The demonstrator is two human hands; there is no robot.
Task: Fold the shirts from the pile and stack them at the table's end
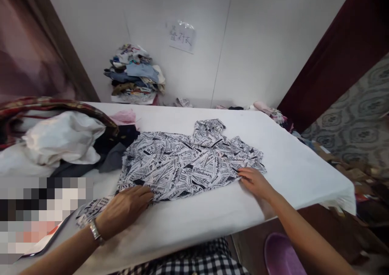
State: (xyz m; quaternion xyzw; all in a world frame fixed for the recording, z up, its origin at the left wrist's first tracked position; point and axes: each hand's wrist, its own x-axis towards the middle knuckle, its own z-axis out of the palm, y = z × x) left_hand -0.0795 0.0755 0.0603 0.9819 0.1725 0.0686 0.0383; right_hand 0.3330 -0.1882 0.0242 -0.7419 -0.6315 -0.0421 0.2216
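Note:
A black-and-white newspaper-print shirt (182, 167) lies spread on the white-covered table, with one sleeve pointing away from me. My left hand (129, 206), a metal watch on its wrist, is closed on the shirt's near edge at the left. Its fingertips are partly hidden, and part of the cloth sticks out to the left beneath the wrist. At the right end of that edge, my right hand (252, 182) pinches the fabric between thumb and fingers. Wrinkles run through the cloth between the two hands.
Piled clothes (65, 137), white and dark, lie at the left beside the shirt. A tall stack of folded garments (136, 74) stands by the back wall, below a handwritten paper sign (182, 37). Clothing and boxes lie beyond the right edge; a purple basin (282, 254) is below the table.

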